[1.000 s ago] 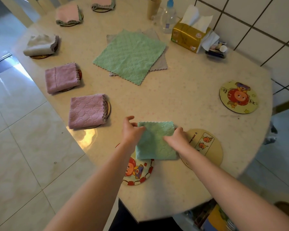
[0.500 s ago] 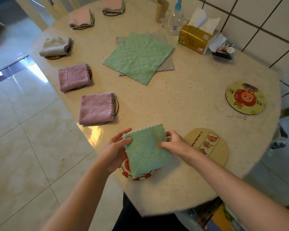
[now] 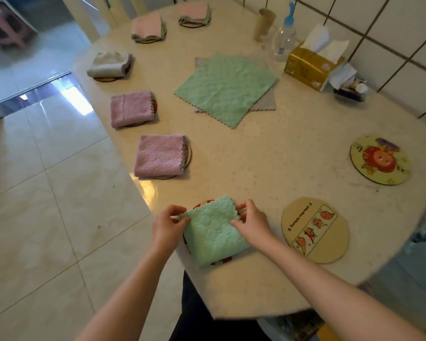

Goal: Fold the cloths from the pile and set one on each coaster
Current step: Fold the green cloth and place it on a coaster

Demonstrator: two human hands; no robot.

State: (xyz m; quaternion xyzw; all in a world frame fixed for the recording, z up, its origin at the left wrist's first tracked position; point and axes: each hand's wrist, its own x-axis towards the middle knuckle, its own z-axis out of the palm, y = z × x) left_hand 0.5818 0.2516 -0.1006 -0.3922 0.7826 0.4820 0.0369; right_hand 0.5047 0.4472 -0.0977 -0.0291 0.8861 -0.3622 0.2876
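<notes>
A folded green cloth (image 3: 213,232) lies on a red-rimmed coaster (image 3: 223,260) at the table's near edge, covering most of it. My left hand (image 3: 167,225) pinches the cloth's far left corner. My right hand (image 3: 252,222) pinches its far right corner. The pile (image 3: 225,88) sits mid-table: an unfolded green cloth on top of a grey one. Two bare coasters lie to the right, a tan one (image 3: 315,230) and a yellow one (image 3: 380,159). Several folded cloths rest on coasters along the left edge, among them two purple ones (image 3: 159,156) (image 3: 130,108).
A tissue box (image 3: 310,67), a spray bottle (image 3: 284,38) and a paper cup (image 3: 263,24) stand at the back by the tiled wall. The table's left edge drops to a tiled floor (image 3: 47,205).
The folded green cloth has been moved left from between the coasters onto the red-rimmed coaster. Both hands have shifted to its far corners.
</notes>
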